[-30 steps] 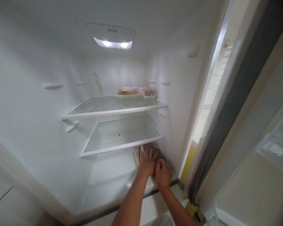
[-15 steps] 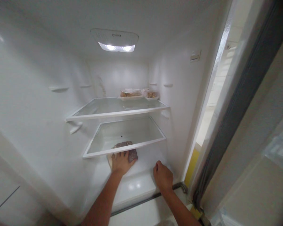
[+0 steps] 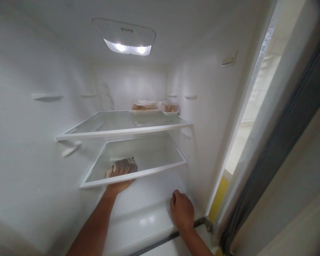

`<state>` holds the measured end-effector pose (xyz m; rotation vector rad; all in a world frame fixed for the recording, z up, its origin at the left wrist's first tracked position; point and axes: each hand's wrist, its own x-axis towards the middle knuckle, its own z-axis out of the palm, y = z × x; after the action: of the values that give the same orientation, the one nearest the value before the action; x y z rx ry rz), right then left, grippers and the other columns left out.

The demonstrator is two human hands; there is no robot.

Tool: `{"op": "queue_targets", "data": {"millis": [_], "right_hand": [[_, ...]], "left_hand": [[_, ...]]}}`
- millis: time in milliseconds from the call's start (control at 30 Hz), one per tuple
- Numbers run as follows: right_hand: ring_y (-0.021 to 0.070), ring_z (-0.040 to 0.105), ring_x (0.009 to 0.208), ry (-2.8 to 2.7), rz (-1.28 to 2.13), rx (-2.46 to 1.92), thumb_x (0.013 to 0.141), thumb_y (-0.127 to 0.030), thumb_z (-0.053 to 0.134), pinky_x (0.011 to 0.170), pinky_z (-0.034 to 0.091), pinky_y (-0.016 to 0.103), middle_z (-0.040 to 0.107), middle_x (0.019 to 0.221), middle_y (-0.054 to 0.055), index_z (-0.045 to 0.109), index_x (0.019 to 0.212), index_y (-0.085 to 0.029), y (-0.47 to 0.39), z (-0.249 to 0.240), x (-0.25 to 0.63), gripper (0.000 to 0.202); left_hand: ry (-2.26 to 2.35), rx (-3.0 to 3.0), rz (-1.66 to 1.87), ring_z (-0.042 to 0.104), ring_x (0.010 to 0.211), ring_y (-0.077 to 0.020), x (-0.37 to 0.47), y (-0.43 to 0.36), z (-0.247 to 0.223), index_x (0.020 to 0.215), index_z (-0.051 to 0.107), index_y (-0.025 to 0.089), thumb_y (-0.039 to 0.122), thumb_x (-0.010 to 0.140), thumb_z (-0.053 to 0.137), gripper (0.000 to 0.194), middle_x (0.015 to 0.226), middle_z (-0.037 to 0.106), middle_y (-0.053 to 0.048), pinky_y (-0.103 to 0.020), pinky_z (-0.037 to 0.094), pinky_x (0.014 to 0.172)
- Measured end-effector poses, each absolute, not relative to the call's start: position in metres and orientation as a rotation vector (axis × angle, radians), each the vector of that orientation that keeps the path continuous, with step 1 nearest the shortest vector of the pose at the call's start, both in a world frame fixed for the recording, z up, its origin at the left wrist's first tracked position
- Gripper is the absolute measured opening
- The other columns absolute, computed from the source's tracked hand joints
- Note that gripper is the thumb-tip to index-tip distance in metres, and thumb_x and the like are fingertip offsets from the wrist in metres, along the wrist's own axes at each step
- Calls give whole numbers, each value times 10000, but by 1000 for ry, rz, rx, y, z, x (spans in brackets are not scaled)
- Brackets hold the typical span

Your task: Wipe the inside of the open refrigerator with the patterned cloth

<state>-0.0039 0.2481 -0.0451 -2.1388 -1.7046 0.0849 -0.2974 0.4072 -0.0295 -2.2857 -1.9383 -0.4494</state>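
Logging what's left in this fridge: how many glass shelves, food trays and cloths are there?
Glass shelves: 2, upper and lower
Wrapped food trays: 2, left and right
Cloths: 1, grey cloth under the left hand
Total: 5

Materials inside the fridge
Glass shelves [image 3: 149, 156] are edged in glossy white plastic; the cloth [image 3: 124, 165] looks rough and matt.

Two food trays [image 3: 145, 106] [image 3: 170, 107] sit far back on the upper shelf [image 3: 106, 132]. A lamp [image 3: 128, 48] glows overhead; the door [image 3: 290, 142] stands right.
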Motion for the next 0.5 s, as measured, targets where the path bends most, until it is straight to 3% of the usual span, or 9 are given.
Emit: {"op": "queue_targets", "data": {"millis": [233,400,500], "right_hand": [[200,674,873,-1652,91,-2026,963,-212,374,746,381,297,724,897,39,634,968,-252,243,-48,-4,263],[175,683,817,-1654,54,-1984,954,-196,391,700,366,285,740,866,24,624,936,-244,244,-55,-4,239],[162,678,762,-1639,-12,-1947,949,-181,409,667,353,277,731,813,9,612,930,-238,244,-61,-5,212]], "left_hand": [[-1902,-2427,-436,289,1479,-418,-209,409,-28,1429,536,231,616,858,523,689,1566,448,-151,-597,185,1216],[-1757,-2590,-527,205,1499,-467,-125,405,-29,1429,533,269,660,813,557,730,1558,456,-144,-666,63,1210],[-1723,-2609,-557,155,1518,-447,-95,403,-30,1454,485,313,664,788,588,760,1578,436,-102,-672,10,1215]]}}
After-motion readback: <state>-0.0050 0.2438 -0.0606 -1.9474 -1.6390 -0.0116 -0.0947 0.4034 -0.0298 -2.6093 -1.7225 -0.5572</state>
